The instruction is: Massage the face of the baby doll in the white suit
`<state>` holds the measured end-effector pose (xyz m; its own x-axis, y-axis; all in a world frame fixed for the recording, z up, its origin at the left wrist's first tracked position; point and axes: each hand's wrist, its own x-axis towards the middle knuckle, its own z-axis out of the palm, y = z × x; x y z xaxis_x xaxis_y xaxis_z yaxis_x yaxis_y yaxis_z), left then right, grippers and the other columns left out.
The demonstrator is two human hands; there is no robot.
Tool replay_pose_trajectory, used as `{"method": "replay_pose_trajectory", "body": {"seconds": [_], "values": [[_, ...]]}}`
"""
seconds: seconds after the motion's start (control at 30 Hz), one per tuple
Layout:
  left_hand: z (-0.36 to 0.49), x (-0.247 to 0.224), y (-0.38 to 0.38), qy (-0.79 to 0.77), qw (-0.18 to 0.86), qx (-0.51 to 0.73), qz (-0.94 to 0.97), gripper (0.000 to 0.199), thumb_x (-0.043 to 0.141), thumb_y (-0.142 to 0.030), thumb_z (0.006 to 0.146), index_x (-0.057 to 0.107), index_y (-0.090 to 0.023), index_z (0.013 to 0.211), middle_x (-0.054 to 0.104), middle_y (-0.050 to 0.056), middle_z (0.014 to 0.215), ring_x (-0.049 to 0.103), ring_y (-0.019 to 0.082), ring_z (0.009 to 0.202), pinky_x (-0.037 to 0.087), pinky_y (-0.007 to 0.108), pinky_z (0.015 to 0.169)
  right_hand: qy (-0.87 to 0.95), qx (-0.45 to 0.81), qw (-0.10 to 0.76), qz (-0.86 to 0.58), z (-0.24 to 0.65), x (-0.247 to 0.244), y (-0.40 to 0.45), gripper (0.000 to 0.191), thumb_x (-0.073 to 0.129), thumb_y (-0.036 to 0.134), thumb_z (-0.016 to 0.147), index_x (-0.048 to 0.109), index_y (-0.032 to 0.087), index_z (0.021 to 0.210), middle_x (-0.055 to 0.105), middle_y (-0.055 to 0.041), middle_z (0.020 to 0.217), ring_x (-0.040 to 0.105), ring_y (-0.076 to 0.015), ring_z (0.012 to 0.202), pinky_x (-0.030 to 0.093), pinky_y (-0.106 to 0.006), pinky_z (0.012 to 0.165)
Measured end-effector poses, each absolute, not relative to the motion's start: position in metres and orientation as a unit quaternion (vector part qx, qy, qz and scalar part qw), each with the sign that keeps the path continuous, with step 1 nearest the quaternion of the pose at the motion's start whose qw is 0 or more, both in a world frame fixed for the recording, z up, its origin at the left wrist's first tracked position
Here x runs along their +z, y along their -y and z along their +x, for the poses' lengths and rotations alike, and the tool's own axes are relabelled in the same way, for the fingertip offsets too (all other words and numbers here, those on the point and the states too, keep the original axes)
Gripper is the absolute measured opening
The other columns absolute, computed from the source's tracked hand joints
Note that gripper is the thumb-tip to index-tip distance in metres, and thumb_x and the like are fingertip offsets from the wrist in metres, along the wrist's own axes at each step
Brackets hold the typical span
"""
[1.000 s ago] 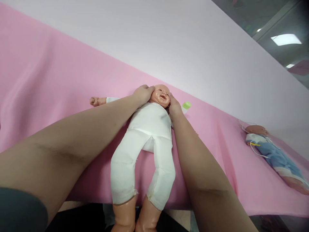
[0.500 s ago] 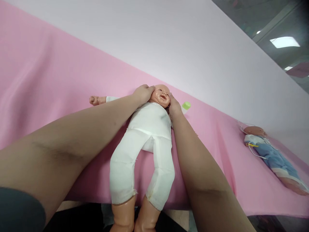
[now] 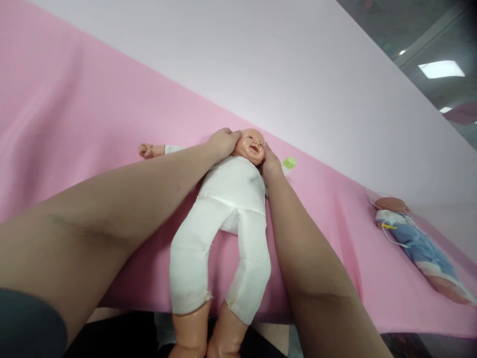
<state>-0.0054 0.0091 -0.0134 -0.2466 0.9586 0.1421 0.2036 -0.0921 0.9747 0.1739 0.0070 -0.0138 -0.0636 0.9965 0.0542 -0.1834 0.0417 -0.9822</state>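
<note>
Two feet (image 3: 190, 330) of the white doll (image 3: 235, 184) poke off the pink tabletop (image 3: 320, 228) it lies on, and farther up the left hand (image 3: 222, 142) and right hand (image 3: 271, 161) squeeze its head (image 3: 252, 144) between their fingers, near a white wall (image 3: 253, 64).

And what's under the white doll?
Pink cloth: you can see it between the white doll's legs and to both sides. What's right beneath its back is covered by its body, so I can't tell.
</note>
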Motion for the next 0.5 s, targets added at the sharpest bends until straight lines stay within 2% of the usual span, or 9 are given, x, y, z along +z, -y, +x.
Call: {"method": "replay_pose_trajectory", "body": {"seconds": [0.5], "values": [[-0.0044,-0.0108,-0.0046,-0.572,0.367,0.535,0.502,0.035,0.06,-0.055,0.09,0.069,-0.021,0.094,0.074,0.013,0.098,0.068,0.029,0.089,0.048,0.041,0.085,0.463,0.564,0.539,-0.42,0.1686,-0.0107,0.002,0.052,0.068,0.063,0.092,0.075,0.017,0.116,0.078,-0.005,0.088,0.078,-0.0228,0.088,0.068,-0.04,0.081]]}}
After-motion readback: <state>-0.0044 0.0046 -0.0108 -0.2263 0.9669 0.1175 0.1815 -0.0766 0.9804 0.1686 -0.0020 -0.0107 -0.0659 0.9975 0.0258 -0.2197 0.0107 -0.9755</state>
